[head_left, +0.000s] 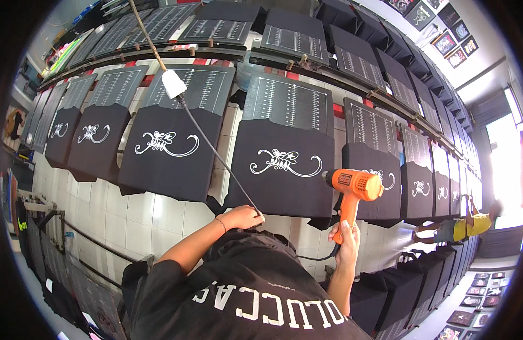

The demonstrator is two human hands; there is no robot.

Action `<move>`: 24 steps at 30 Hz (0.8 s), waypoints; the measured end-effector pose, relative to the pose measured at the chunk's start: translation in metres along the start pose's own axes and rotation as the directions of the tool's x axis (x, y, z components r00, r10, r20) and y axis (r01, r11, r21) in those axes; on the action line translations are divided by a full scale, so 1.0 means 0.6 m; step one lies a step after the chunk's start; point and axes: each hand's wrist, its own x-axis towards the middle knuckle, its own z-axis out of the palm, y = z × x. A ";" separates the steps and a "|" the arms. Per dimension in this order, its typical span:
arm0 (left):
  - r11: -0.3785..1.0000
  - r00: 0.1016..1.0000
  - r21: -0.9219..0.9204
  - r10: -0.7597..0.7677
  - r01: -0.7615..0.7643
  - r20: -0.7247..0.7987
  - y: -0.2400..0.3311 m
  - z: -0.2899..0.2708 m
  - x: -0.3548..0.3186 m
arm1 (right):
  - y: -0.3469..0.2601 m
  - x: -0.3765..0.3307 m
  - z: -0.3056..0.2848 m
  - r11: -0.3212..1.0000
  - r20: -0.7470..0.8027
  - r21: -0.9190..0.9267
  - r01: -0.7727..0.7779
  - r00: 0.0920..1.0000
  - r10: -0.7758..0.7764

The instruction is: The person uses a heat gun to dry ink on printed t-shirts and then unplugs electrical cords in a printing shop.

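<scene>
Right hand [346,241] was wrapped around the handle of the orange heat gun [355,186], nozzle facing the white print [285,162] | left hand [240,217] was pinching the power cord [216,150] at the black shirt [281,170]'s lower edge | best kept cord off the print, heat sweeping evenly.

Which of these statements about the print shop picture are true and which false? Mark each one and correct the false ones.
1. The right hand holds an orange heat gun by its handle. True.
2. The heat gun's nozzle points to the person's right. False: it points left, at the black shirt with a white design.
3. The left hand holds a black cable. True.
4. The shirts on the boards are white. False: they are black.
</scene>
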 end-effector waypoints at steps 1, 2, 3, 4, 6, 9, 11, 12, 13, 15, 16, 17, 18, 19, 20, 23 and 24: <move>1.000 0.999 0.011 0.030 -0.030 -0.013 -0.001 -0.005 0.005 | -0.004 0.009 0.003 1.000 0.002 -0.017 -0.003 1.000 0.003; 0.998 0.998 0.027 0.057 -0.056 -0.029 -0.005 -0.015 0.007 | -0.008 0.019 0.010 1.000 0.007 -0.028 -0.004 1.000 0.004; 0.996 0.995 0.044 0.084 -0.082 -0.045 -0.009 -0.023 0.008 | -0.012 0.028 0.018 0.999 0.012 -0.039 -0.005 1.000 0.005; 0.988 0.985 0.047 0.153 -0.149 -0.085 -0.028 -0.018 0.015 | -0.018 0.034 0.027 0.998 0.025 -0.056 0.005 1.000 -0.003; 0.991 0.991 0.064 0.119 -0.115 -0.059 -0.023 -0.039 0.013 | -0.024 0.048 0.039 0.998 0.053 -0.061 0.010 0.999 -0.006; 0.994 0.995 0.063 0.092 -0.090 -0.040 -0.031 -0.077 0.016 | -0.033 0.071 0.057 0.999 0.066 -0.047 -0.003 0.998 0.006; 0.990 0.987 -0.050 0.125 -0.131 -0.100 -0.044 -0.074 0.023 | -0.038 0.090 0.065 0.999 0.076 -0.040 -0.005 0.997 0.008; 0.989 0.988 -0.057 0.131 -0.136 -0.082 -0.047 -0.080 0.025 | -0.040 0.100 0.067 0.999 0.085 -0.042 -0.001 0.996 0.004; 0.988 0.989 -0.066 0.136 -0.140 -0.065 -0.052 -0.089 0.027 | -0.042 0.111 0.071 0.999 0.096 -0.045 0.004 0.995 0.001; 0.986 0.988 -0.081 0.139 -0.144 -0.065 -0.047 -0.105 0.015 | -0.053 0.128 0.078 0.996 0.100 -0.083 0.015 0.995 -0.007; 0.985 0.987 -0.087 0.139 -0.146 -0.083 -0.047 -0.114 0.000 | -0.058 0.135 0.079 0.996 0.108 -0.089 0.012 0.994 -0.002; 0.985 0.985 -0.085 0.143 -0.152 -0.094 -0.052 -0.127 -0.007 | -0.064 0.140 0.080 0.996 0.106 -0.092 0.012 0.994 -0.002; 0.990 0.962 -0.031 0.129 -0.140 -0.239 -0.071 -0.130 -0.008 | -0.071 0.145 0.081 0.994 0.108 -0.109 -0.001 0.994 0.013; 0.992 0.894 -0.028 0.102 -0.127 -0.437 -0.088 -0.132 -0.015 | -0.072 0.152 0.080 0.994 0.116 -0.106 -0.015 0.993 0.027; 0.994 0.792 -0.079 0.012 -0.075 -0.611 -0.111 -0.127 -0.011 | -0.074 0.157 0.081 0.994 0.126 -0.108 -0.031 0.991 0.044; 0.842 0.678 -0.531 -0.337 -0.092 -0.653 -0.200 -0.071 0.050 | -0.072 0.181 0.089 0.990 0.163 -0.111 -0.082 0.982 0.099; 0.649 0.723 -0.758 -0.490 -0.069 -0.486 -0.211 -0.047 0.080 | -0.069 0.185 0.093 0.988 0.175 -0.111 -0.103 0.977 0.122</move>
